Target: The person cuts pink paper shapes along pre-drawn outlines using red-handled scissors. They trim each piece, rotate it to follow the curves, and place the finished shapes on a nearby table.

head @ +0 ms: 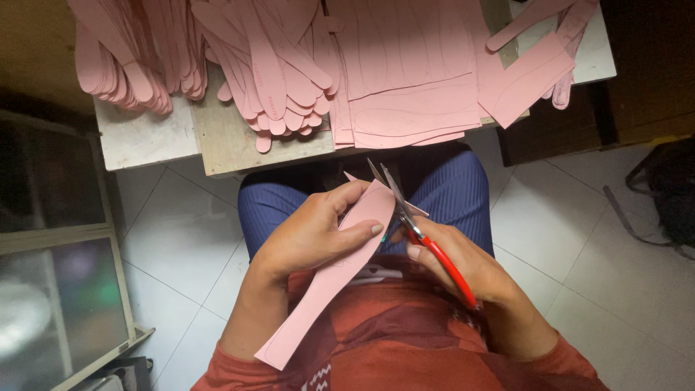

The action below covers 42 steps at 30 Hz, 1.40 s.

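Observation:
My left hand [311,232] grips a long pink foam strip [326,289] shaped like a shoe insole, thumb across its middle, over my lap. My right hand [463,271] holds red-handled scissors [420,232]. Their blades are slightly apart at the strip's upper right edge, pointing away from me. A thin pink offcut [414,211] sticks out beside the blades.
A low wooden table [224,145] ahead carries stacks of cut pink strips [275,80], more piles [123,65] at the left and marked pink sheets [413,80]. White tiled floor [579,232] lies around my legs. A glass-fronted cabinet [51,239] stands left, a dark bag [673,188] right.

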Each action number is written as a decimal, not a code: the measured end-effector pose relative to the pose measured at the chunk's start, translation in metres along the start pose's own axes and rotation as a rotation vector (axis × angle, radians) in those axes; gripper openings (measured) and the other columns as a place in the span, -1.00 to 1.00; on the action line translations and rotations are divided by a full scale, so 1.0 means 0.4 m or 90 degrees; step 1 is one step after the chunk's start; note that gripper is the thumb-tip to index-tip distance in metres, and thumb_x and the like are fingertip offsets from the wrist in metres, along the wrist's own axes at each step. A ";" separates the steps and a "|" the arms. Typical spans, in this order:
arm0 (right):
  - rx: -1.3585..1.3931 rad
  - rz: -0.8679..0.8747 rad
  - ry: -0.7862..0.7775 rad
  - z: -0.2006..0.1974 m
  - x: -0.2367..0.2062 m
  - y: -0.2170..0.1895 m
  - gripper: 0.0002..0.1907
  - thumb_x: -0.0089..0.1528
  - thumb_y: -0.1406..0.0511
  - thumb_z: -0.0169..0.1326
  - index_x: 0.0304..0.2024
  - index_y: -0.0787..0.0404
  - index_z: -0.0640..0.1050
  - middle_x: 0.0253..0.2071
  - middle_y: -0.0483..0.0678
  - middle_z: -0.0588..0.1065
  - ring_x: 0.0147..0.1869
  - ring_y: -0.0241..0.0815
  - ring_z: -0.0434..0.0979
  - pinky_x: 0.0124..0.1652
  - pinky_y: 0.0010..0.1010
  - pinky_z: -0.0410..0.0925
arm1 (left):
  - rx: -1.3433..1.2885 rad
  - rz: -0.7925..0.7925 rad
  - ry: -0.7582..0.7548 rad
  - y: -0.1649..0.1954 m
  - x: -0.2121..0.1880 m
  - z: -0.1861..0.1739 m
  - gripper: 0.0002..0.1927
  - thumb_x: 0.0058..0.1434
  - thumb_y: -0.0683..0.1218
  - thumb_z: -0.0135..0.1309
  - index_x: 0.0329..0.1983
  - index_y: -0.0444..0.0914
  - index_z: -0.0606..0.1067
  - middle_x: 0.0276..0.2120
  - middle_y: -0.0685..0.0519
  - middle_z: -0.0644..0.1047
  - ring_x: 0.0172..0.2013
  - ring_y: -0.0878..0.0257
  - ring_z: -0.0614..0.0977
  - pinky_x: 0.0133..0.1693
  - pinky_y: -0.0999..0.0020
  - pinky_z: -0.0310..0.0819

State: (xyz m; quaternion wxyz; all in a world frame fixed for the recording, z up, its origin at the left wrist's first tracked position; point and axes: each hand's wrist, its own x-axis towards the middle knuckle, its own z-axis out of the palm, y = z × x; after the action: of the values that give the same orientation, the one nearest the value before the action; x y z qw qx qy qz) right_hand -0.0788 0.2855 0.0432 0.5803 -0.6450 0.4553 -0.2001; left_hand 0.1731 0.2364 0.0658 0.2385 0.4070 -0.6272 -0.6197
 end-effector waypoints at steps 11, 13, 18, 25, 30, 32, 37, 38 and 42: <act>0.031 0.038 -0.010 0.012 -0.003 -0.017 -0.79 0.23 0.25 -0.06 -0.22 0.28 0.42 -0.51 -0.06 0.39 -0.47 -0.21 0.39 -0.42 -0.34 0.36 | -0.027 -0.008 -0.048 -0.006 -0.002 -0.015 -0.53 0.20 -0.10 0.20 0.18 -0.30 0.49 -0.17 0.04 0.65 -0.14 0.39 0.63 -0.08 0.48 0.53; 0.039 0.024 -0.017 0.007 -0.005 -0.020 -0.82 0.22 0.27 -0.06 -0.23 0.26 0.41 -0.52 -0.09 0.40 -0.49 -0.23 0.41 -0.43 -0.35 0.36 | -0.047 0.002 -0.064 -0.009 -0.002 -0.021 -0.54 0.22 -0.11 0.20 0.18 -0.32 0.49 -0.15 0.03 0.64 -0.12 0.39 0.62 -0.06 0.47 0.52; -0.021 0.000 -0.035 -0.004 -0.011 -0.019 -0.85 0.28 0.29 -0.04 -0.34 0.25 0.37 -0.56 -0.09 0.34 -0.51 -0.25 0.33 -0.46 -0.34 0.30 | -0.081 -0.049 -0.108 -0.023 -0.004 -0.038 -0.52 0.23 -0.10 0.20 0.21 -0.32 0.49 -0.15 0.05 0.66 -0.14 0.41 0.62 -0.09 0.49 0.54; -0.099 0.087 -0.061 -0.020 -0.008 0.005 -0.82 0.26 0.26 0.01 -0.37 0.23 0.42 -0.62 -0.08 0.30 -0.51 -0.28 0.26 -0.49 -0.37 0.28 | -0.136 -0.079 -0.164 -0.085 -0.007 -0.066 -0.50 0.25 -0.14 0.17 0.26 -0.37 0.45 -0.08 0.03 0.63 -0.10 0.41 0.59 -0.08 0.47 0.54; 0.282 0.068 0.053 0.028 -0.003 0.024 -0.76 0.33 0.21 -0.13 -0.27 0.26 0.41 -0.54 -0.14 0.33 -0.53 -0.32 0.36 -0.50 -0.40 0.40 | -0.598 0.057 -0.099 -0.123 0.047 -0.001 -0.58 0.40 -0.02 0.09 0.24 -0.33 0.46 -0.06 -0.02 0.63 -0.09 0.28 0.66 -0.02 0.38 0.60; 0.336 0.052 0.104 0.044 0.014 0.034 -0.74 0.34 0.20 -0.16 -0.21 0.27 0.42 -0.55 -0.13 0.32 -0.53 -0.32 0.35 -0.47 -0.40 0.42 | -0.647 0.059 0.005 -0.125 0.063 0.074 -0.56 0.32 -0.09 0.22 0.21 -0.30 0.44 -0.05 0.01 0.61 -0.06 0.29 0.65 0.00 0.37 0.59; 0.285 0.059 0.117 0.070 0.029 0.052 -0.72 0.35 0.19 -0.17 -0.16 0.28 0.42 -0.54 -0.14 0.32 -0.54 -0.31 0.35 -0.44 -0.39 0.45 | -0.479 0.104 0.390 -0.115 0.107 0.188 -0.70 0.41 -0.08 0.14 0.01 -0.45 0.57 -0.16 -0.05 0.63 -0.20 0.28 0.65 -0.10 0.41 0.59; 0.287 0.067 0.113 0.072 0.030 0.055 -0.67 0.37 0.15 -0.17 -0.12 0.30 0.42 -0.53 -0.13 0.33 -0.52 -0.30 0.36 -0.41 -0.39 0.45 | -0.443 0.104 0.400 -0.115 0.106 0.192 -0.70 0.40 -0.08 0.14 -0.01 -0.44 0.57 -0.18 -0.06 0.64 -0.21 0.27 0.66 -0.12 0.41 0.59; 0.276 0.018 0.099 0.057 0.025 0.063 -0.48 0.41 0.03 -0.24 0.15 0.32 0.38 -0.41 -0.10 0.37 -0.39 -0.30 0.38 -0.26 -0.41 0.43 | -0.464 0.041 0.376 -0.105 0.109 0.204 -0.71 0.38 -0.09 0.12 -0.03 -0.44 0.56 -0.22 -0.10 0.64 -0.28 0.24 0.67 -0.25 0.39 0.64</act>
State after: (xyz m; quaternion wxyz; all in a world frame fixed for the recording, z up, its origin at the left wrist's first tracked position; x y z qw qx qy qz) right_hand -0.0648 0.2922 0.0113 0.6714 -0.4814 0.4536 -0.3342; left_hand 0.0925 0.2531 0.0065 0.5534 0.4359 -0.2867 -0.6493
